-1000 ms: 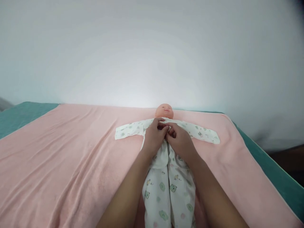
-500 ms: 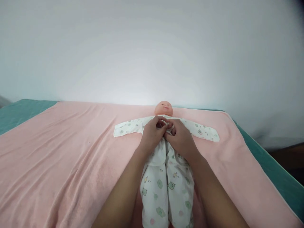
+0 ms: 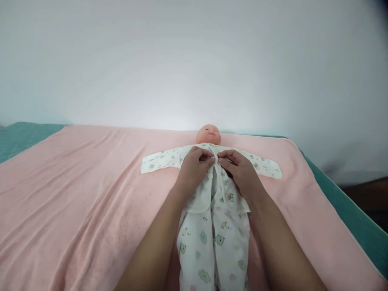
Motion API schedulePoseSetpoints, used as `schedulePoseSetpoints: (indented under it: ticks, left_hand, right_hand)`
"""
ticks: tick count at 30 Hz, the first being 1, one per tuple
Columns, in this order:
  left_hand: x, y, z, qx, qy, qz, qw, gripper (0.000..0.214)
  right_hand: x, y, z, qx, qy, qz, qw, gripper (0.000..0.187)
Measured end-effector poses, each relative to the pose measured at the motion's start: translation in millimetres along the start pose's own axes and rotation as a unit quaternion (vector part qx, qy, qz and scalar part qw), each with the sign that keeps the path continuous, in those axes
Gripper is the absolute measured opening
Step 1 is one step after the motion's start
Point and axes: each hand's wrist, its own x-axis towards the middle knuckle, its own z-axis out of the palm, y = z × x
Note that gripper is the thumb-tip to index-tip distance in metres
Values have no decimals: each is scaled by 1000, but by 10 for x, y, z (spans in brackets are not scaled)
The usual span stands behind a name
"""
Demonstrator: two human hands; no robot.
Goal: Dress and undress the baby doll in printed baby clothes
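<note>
A baby doll [image 3: 209, 135] lies on its back, dressed in a white printed shirt [image 3: 198, 202] with its sleeves spread wide, and matching trousers [image 3: 198, 250]. At the chest, my left hand [image 3: 197, 165] pinches one front edge of the shirt, close to a button. Opposite it, my right hand [image 3: 238, 165] pinches the other front edge. Lower down, a white button [image 3: 210, 176] shows on the left edge, and the two front edges lie apart there. My fingers partly hide the upper chest.
Under the doll a pink blanket [image 3: 91, 202] is spread, wrinkled on the left. Green bedding [image 3: 336, 202] shows at both sides. A pale wall [image 3: 194, 60] rises behind, and a dark brown object [image 3: 366, 198] stands at the right.
My hands have moved slightly apart; the fingers that met over the chest now have a small gap. The button and the right front edge have come into view, and the camera view has shifted slightly.
</note>
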Motion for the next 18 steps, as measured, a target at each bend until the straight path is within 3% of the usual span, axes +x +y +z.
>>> schedulePoseSetpoints:
  ticks: [6, 12, 18]
  left_hand:
    - [-25, 45, -22, 0, -6, -7, 1000, 6]
    - [-66, 125, -80, -81, -6, -29, 996, 15]
    - [-75, 117, -51, -79, -4, -16, 997, 13]
  right_hand:
    - [-76, -169, 73, -123, 13, -9, 992, 25]
    - [-138, -237, 148, -50, 95, 1, 994, 25]
    - [-141, -207, 149, -31, 68, -3, 997, 27]
